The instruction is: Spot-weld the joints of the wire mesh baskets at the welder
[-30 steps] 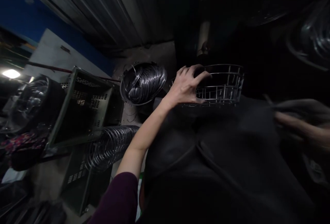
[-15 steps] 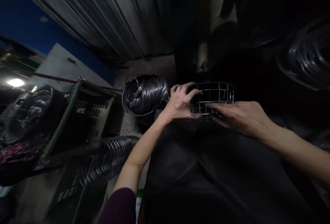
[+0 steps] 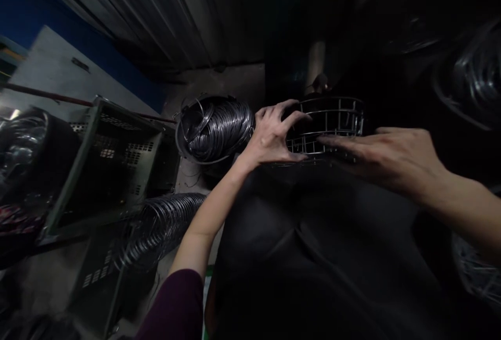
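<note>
1. Steel wire makes up the small round wire basket [image 3: 332, 120], which sits just right of the frame's centre on the far edge of a dark, cloth-covered surface [image 3: 313, 235].

2. At the basket's left side, the left hand [image 3: 274, 133] is half-closed on the near rim: fingers curled over the top ring, thumb low against the base wires. That looks like a firm enough hold, and I judge it best kept as the anchor.

3. From the right of the frame the right hand [image 3: 391, 154] reaches in, open and nearly flat, its fingertips [image 3: 326, 140] at the lower front wires. It holds nothing. Whether the tips actually touch the wire cannot be told in this dim light.

4. To do this well, I would bring the right fingers onto the ring opposite the left hand, so the basket is borne from two sides and stays level.

5. Grip the rings rather than the thin uprights, which probably flex and bite into the skin.

6. Left of the basket, close by the left wrist, stands a bucket of coiled wire [image 3: 213, 128]. More wire rings [image 3: 160, 227] lie at lower left beside a perforated green crate [image 3: 105, 167]. Keep the basket's open wires away from those coils, since they could snag.
</note>
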Tool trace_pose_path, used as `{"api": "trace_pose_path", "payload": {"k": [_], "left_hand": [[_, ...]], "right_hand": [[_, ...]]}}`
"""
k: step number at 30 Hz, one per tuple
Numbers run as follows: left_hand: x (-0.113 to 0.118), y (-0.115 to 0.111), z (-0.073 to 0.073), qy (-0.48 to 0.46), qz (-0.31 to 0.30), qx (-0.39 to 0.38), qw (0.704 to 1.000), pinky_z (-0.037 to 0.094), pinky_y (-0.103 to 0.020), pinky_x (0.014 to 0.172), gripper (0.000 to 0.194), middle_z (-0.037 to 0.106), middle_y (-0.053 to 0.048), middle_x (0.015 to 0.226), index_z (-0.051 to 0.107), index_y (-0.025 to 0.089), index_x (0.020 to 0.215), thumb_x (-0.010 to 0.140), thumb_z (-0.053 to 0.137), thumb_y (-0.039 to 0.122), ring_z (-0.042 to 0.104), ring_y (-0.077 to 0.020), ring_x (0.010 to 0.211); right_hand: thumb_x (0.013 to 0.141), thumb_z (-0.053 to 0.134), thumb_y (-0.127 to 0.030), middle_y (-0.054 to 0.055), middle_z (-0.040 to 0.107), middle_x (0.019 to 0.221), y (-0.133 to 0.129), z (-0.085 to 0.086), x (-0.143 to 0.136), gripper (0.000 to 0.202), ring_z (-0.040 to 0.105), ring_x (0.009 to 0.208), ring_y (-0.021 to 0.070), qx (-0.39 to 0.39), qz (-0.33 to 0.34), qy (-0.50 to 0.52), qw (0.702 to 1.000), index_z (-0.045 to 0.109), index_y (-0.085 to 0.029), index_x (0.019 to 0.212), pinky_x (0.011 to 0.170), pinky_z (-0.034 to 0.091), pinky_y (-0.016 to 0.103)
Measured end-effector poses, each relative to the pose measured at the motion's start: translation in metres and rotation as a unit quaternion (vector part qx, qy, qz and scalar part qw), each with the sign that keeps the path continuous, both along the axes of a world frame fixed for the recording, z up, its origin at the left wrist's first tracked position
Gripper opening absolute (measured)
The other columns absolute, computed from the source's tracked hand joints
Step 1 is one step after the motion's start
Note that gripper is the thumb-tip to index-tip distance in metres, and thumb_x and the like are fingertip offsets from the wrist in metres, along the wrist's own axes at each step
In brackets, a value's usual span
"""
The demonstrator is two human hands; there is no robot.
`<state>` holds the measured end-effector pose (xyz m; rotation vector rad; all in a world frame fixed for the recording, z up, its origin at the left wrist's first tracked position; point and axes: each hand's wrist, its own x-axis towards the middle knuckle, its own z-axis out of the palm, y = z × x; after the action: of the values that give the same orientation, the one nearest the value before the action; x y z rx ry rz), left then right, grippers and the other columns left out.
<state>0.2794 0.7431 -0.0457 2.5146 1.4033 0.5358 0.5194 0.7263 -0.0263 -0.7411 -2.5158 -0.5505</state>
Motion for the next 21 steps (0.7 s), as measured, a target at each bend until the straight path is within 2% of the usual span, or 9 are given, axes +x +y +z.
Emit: {"api": "trace_pose_path", "payload": {"k": [4,7,10,13,15,18,21], "left_hand": [[0.0,0.0,-0.005,-0.005,-0.009,0.003,1.0,0.027,-0.053,0.109,0.081,0.038,-0.013,0.145,0.054,0.024,0.13,0.064,0.073,0.068,0.033,-0.0362,0.135],[0.001,-0.001,-0.008,-0.013,-0.004,0.015,1.0,0.027,-0.053,0.109,0.079,0.037,-0.013,0.145,0.053,0.025,0.129,0.067,0.07,0.07,0.032,-0.0361,0.136],[0.003,-0.001,-0.01,-0.013,0.001,0.021,1.0,0.027,-0.054,0.11,0.08,0.038,-0.013,0.145,0.054,0.024,0.129,0.066,0.07,0.071,0.034,-0.0359,0.135],[0.006,0.0,-0.012,-0.011,0.002,0.026,1.0,0.027,-0.054,0.109,0.082,0.039,-0.013,0.145,0.054,0.024,0.128,0.065,0.071,0.072,0.035,-0.0359,0.135],[0.008,0.001,-0.014,-0.01,0.001,0.03,0.999,0.027,-0.054,0.109,0.082,0.038,-0.013,0.145,0.054,0.024,0.128,0.064,0.07,0.072,0.035,-0.0362,0.134],[0.008,0.003,-0.013,0.003,-0.005,0.028,1.0,0.028,-0.054,0.108,0.083,0.037,-0.014,0.146,0.053,0.024,0.128,0.064,0.07,0.073,0.034,-0.0373,0.134],[0.008,0.003,-0.009,0.021,-0.008,0.025,0.999,0.027,-0.054,0.107,0.083,0.036,-0.015,0.147,0.053,0.023,0.128,0.063,0.071,0.072,0.033,-0.0381,0.134]], "right_hand": [[0.108,0.027,-0.042,-0.002,0.069,0.087,0.0,-0.001,0.002,0.049,0.05,0.054,0.0094,-0.004,0.007,0.008,1.0,0.071,-0.019,0.108,0.048,0.032,0.022],[0.107,0.02,-0.048,-0.002,0.068,0.081,0.001,-0.003,0.004,0.057,0.043,0.05,0.0107,-0.009,-0.009,0.009,1.0,0.071,-0.023,0.108,0.044,0.023,0.021],[0.106,0.015,-0.053,-0.001,0.068,0.08,0.0,-0.007,0.005,0.062,0.042,0.05,0.0113,-0.031,-0.04,-0.004,0.999,0.071,-0.026,0.113,0.045,0.019,0.02],[0.103,0.029,-0.057,0.0,0.067,0.077,-0.002,-0.012,0.004,0.051,0.046,0.054,0.0138,-0.043,-0.084,-0.034,0.995,0.066,-0.029,0.124,0.048,0.018,0.021],[0.101,0.037,-0.054,0.0,0.066,0.072,-0.004,-0.014,0.001,0.044,0.046,0.055,0.0146,-0.026,-0.09,-0.033,0.995,0.067,-0.03,0.123,0.049,0.019,0.023],[0.104,0.037,-0.045,-0.003,0.066,0.073,-0.007,-0.014,-0.003,0.039,0.043,0.052,0.0125,0.017,-0.063,0.001,0.998,0.072,-0.028,0.113,0.049,0.026,0.022],[0.101,0.047,-0.038,-0.006,0.067,0.079,-0.009,-0.009,-0.006,0.029,0.039,0.05,0.0109,0.044,-0.038,0.028,0.998,0.073,-0.024,0.107,0.049,0.031,0.022]]}}
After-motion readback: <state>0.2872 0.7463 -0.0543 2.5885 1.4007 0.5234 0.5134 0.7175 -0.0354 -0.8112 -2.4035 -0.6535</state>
